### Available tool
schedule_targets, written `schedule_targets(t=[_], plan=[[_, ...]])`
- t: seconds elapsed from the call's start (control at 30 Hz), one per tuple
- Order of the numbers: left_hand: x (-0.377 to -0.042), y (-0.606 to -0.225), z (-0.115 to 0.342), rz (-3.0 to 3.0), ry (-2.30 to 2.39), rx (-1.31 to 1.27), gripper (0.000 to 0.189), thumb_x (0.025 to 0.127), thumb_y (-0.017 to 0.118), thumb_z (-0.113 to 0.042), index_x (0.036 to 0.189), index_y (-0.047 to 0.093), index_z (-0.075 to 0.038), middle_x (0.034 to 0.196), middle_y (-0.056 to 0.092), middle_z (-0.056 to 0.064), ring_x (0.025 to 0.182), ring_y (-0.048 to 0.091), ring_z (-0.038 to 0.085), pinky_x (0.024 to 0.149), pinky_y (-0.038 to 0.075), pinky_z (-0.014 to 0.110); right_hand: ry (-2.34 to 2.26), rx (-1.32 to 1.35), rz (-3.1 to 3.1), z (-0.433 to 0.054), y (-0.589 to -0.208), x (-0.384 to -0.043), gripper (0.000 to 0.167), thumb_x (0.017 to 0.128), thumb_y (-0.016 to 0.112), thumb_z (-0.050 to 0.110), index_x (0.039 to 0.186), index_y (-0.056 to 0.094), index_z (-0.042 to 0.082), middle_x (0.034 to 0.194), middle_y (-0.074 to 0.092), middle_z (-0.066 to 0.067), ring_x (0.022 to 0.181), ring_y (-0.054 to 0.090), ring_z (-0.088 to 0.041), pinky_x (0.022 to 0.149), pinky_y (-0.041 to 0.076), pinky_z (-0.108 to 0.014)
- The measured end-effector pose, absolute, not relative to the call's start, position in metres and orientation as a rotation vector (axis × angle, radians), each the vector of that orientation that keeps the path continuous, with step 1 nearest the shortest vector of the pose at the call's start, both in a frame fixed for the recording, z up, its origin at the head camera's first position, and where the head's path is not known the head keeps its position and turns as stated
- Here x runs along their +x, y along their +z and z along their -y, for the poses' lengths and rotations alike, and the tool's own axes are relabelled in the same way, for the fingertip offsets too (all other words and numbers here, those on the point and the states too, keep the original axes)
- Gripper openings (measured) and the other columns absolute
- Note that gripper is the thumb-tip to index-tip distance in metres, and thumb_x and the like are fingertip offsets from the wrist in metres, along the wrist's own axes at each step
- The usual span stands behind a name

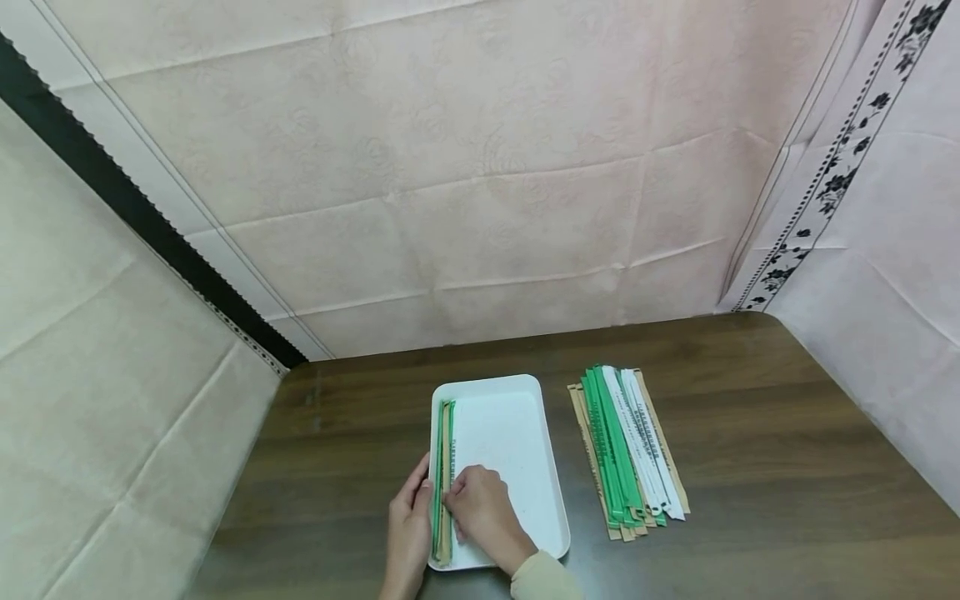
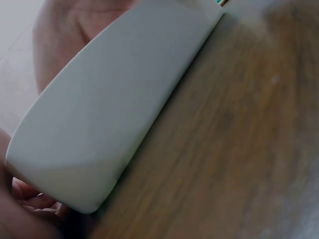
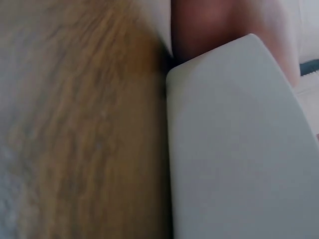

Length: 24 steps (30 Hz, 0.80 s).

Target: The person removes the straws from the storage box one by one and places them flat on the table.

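Note:
A white tray (image 1: 510, 450) lies on the table, with several long, narrow paper packets (image 1: 444, 417), green and brown, along its left side. My left hand (image 1: 407, 529) holds the tray's left edge; its curled fingers (image 2: 37, 200) show beside the tray corner in the left wrist view. Over the tray, my right hand (image 1: 486, 510) has bent fingers and pinches at the packets near their middle; its fingertips are partly hidden. In the right wrist view, the tray's outer wall (image 3: 234, 139) fills the right half.
Right of the tray lies a loose, fanned pile of similar packets (image 1: 626, 450), green, white and brown, with printing. The brown wooden table (image 1: 750, 450) meets pale cloth walls (image 1: 487, 208) at its back and sides.

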<state>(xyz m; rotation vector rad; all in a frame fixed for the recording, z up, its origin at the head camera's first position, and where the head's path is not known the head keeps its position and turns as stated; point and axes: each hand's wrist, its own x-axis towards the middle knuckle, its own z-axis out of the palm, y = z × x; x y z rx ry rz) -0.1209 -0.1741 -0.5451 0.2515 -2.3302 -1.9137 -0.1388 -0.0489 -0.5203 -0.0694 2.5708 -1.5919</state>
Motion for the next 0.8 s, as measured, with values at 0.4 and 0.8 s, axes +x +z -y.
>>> schedule_targets(t=[0.4, 0.8], plan=[[-0.120, -0.546, 0.174, 2.325, -1.920, 0.251, 0.044, 0.112, 0.046, -0.012, 0.156, 0.054, -0.013, 0.156, 0.055, 0.012, 0.137, 0.052, 0.026, 0.096, 0.044, 0.016, -1.723, -0.001, -2.365, 0.031, -0.517, -0.139, 0.013, 0.088, 0.064, -0.003, 0.079, 0.068, 0.006, 0.055, 0.062, -0.004, 0.038, 0.054, -0.006, 0.039, 0.042, -0.021], [-0.122, -0.544, 0.173, 2.352, -1.939, 0.302, 0.045, 0.113, 0.044, -0.013, 0.158, 0.051, -0.013, 0.156, 0.054, 0.014, 0.133, 0.056, 0.028, 0.089, 0.050, 0.021, -1.900, 0.080, -2.190, -0.002, -0.503, -0.136, 0.009, 0.093, 0.063, 0.004, 0.096, 0.071, 0.000, 0.063, 0.060, -0.002, 0.047, 0.051, -0.009, 0.044, 0.045, -0.022]])
